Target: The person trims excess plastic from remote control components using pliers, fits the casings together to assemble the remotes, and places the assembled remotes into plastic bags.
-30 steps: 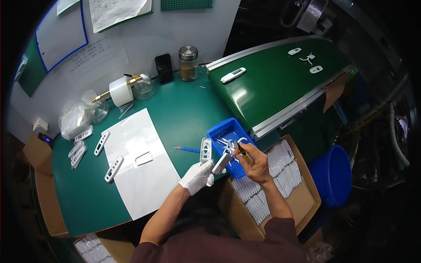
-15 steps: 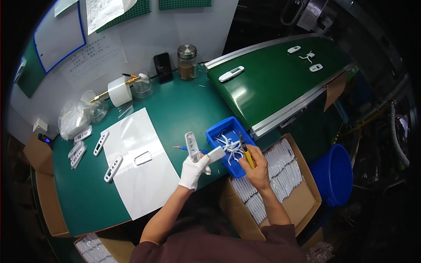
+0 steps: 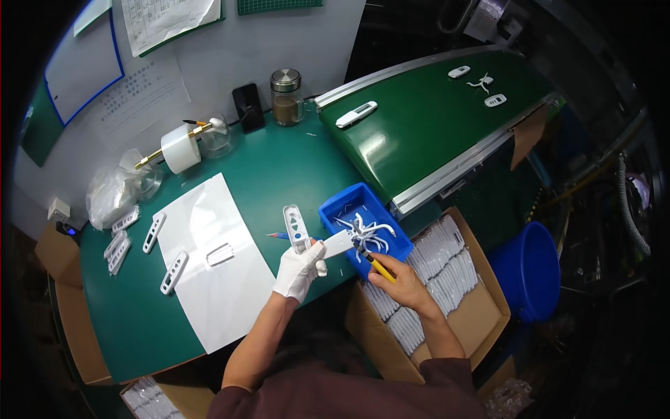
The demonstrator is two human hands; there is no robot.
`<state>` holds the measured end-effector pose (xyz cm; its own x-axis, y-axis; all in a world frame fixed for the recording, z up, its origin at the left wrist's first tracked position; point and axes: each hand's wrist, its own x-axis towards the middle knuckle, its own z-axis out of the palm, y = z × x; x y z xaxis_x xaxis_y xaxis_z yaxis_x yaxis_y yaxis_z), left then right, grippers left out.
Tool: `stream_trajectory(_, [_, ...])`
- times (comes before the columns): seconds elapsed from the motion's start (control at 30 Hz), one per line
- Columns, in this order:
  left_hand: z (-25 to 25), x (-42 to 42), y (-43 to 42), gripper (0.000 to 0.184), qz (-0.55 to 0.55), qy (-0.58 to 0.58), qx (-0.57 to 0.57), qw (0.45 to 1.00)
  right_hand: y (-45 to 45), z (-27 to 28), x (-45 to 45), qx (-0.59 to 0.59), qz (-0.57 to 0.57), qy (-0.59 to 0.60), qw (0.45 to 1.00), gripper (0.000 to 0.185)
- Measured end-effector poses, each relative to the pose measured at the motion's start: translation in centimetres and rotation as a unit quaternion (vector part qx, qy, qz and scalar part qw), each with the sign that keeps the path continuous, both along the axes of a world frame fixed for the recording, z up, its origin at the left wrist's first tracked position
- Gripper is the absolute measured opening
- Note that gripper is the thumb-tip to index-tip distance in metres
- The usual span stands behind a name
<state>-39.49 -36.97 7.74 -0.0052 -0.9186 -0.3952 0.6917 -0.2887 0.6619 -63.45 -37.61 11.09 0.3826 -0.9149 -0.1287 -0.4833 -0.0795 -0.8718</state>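
My left hand [image 3: 299, 270], in a white glove, is closed on two white plastic parts. One, a long part with cut-outs [image 3: 296, 227], points up; the other, a flat white piece [image 3: 338, 245], points right toward the blue tray [image 3: 399, 260]. Bare and closed, my right hand [image 3: 402, 282] holds a yellow-handled tool [image 3: 380, 268]. The tool's dark tip is at the end of the flat piece, over the tray's near part. Branched white pieces [image 3: 366, 234] lie in the tray. A blue pencil [image 3: 279, 235] lies beside the left hand, partly hidden.
A white sheet [image 3: 220, 297] with a small frame lies at left, near several white parts. A green conveyor [image 3: 419, 126] carries white parts. An open carton [image 3: 478, 311] of packed parts is below right, beside a blue bin [image 3: 527, 276]. Behind stand a jar [image 3: 286, 105] and a phone [image 3: 249, 108].
The yellow tool's tip has come down and left to the flat piece. My left hand has shifted slightly left and turned its parts. The whole view has also shifted a little.
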Motion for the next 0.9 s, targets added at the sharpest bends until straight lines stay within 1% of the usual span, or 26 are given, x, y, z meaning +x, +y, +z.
stream_trajectory(0.17, [0.0, 0.0, -0.2, 0.018, 0.001, -0.016, 0.005, 1.0, 0.1, -0.5, -0.4, -0.012, -0.016, -0.015, 1.0, 0.047])
stream_trajectory(0.23, [0.1, -0.1, -0.3, 0.017, -0.005, -0.042, 0.006, 0.999, 0.1, -0.6, -0.6, 0.001, -0.016, -0.001, 1.0, 0.048])
stream_trajectory(0.37, [0.3, -0.3, -0.4, 0.018, -0.003, -0.043, 0.008, 0.999, 0.0, -0.8, -1.0, 0.017, -0.018, -0.008, 1.0, 0.049])
stream_trajectory(0.47, [0.4, -0.4, -0.5, 0.018, -0.007, -0.046, 0.008, 0.999, -0.1, -0.4, -1.0, 0.019, -0.014, 0.0, 1.0, 0.049])
stream_trajectory(0.53, [0.4, -0.4, -0.5, 0.018, -0.009, -0.042, 0.004, 0.999, -0.2, -0.5, -1.2, -0.013, 0.019, 0.02, 1.0, 0.048])
stream_trajectory(0.67, [1.1, -0.7, -0.5, 0.017, -0.03, -0.067, 0.003, 0.997, -0.5, -1.0, -1.5, 0.003, 0.011, 0.008, 1.0, 0.045])
stream_trajectory(0.73, [1.4, -1.0, -0.5, 0.016, -0.038, -0.084, 0.004, 0.996, -0.4, -0.4, -1.2, 0.084, 0.001, -0.047, 0.995, 0.041])
stream_trajectory(0.77, [1.4, -1.1, -0.5, 0.016, -0.039, -0.084, 0.005, 0.996, -0.4, -0.2, -1.2, 0.084, 0.001, -0.047, 0.995, 0.041])
stream_trajectory(0.83, [1.2, -1.2, -0.6, 0.016, -0.035, -0.089, 0.011, 0.995, -0.4, 0.1, -1.1, 0.15, -0.001, -0.08, 0.985, 0.037])
stream_trajectory(0.9, [1.0, -1.3, -0.9, 0.017, -0.042, -0.091, 0.018, 0.995, -0.6, 0.4, -1.2, 0.162, 0.001, -0.079, 0.984, 0.035])
